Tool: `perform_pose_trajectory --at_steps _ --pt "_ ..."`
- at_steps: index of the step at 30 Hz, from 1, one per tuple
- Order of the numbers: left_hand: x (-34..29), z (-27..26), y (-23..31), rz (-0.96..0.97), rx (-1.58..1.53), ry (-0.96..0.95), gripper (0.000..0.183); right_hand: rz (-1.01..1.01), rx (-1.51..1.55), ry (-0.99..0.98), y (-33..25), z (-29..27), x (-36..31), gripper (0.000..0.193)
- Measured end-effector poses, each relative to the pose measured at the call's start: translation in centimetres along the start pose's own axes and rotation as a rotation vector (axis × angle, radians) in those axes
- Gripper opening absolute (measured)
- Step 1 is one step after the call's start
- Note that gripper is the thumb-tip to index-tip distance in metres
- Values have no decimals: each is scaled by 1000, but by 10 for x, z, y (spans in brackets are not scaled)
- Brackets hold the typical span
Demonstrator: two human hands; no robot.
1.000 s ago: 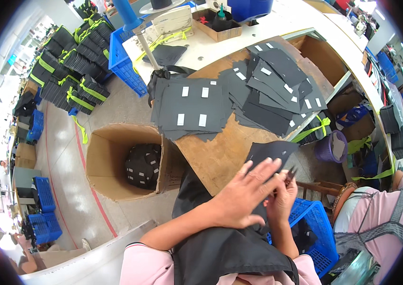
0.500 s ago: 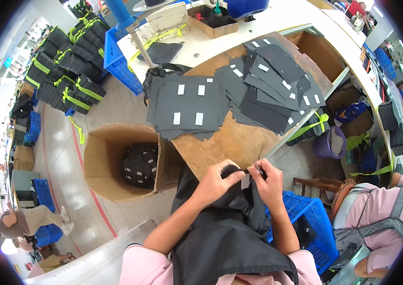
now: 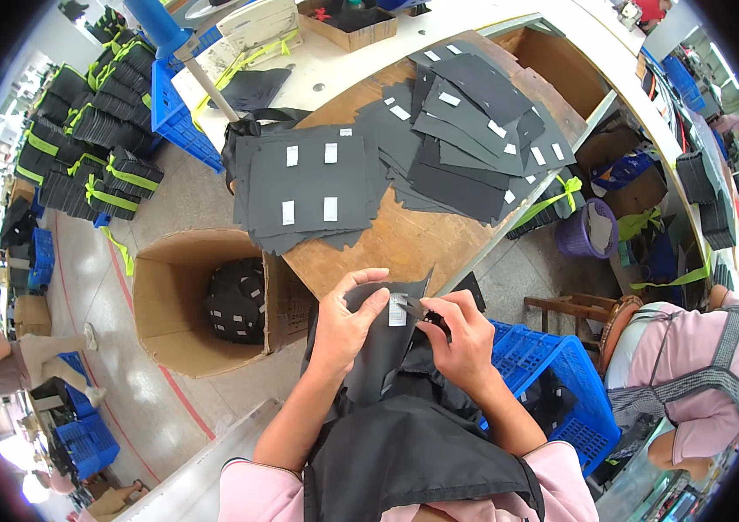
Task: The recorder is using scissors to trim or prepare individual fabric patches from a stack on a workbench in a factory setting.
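Over my lap, just off the near corner of the wooden board [image 3: 335,274], my left hand [image 3: 343,324] grips a black fabric piece [image 3: 374,348] by its left side, thumb on top. A white label [image 3: 397,311] faces up near that piece's upper right edge. My right hand [image 3: 463,337] is closed round small dark metal thread snips [image 3: 413,306], whose tips reach the label's right edge. Whether the blades are apart is too small to tell. On the board lie a neat stack of black pieces with white labels [image 3: 309,187] and, to its right, a fanned-out pile [image 3: 465,130].
An open cardboard box [image 3: 200,248] with black labelled pieces stands left of the board. A blue crate [image 3: 552,383] is beside my right arm. Another person [image 3: 683,374] sits at the right. Bundles tied with lime strips [image 3: 100,113] fill the far left floor.
The fabric piece has been opened out and raised, so its label now faces up. My right hand has brought the snips to the label. The whole view has shifted a little.
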State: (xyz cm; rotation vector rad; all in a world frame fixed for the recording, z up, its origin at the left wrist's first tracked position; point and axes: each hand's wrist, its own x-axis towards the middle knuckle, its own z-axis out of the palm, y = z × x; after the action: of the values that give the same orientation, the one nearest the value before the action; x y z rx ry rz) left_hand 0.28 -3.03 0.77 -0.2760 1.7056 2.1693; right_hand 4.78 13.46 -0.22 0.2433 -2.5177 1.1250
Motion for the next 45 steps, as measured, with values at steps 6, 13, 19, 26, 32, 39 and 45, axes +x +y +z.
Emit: perform_pose_trajectory --at_steps 6,13,19,26,32,39,45 --pt "0 0 4 56 68 25 27 -75 -56 13 2 6 1 29" --pt "0 3 9 33 73 38 30 -4 44 68 1 3 -5 31" --pt "3 -3 3 119 227 4 30 -51 14 -7 2 3 5 29" --pt "8 -14 -1 53 121 22 26 1 88 104 13 19 5 24" --pt "35 -42 -8 579 854 229 8 186 158 3 35 46 33 29" --pt "70 -67 -20 557 1261 270 7 34 100 -41 40 105 85 29" --pt "77 -68 -25 490 1263 263 5 -163 -61 -82 57 130 101 30"
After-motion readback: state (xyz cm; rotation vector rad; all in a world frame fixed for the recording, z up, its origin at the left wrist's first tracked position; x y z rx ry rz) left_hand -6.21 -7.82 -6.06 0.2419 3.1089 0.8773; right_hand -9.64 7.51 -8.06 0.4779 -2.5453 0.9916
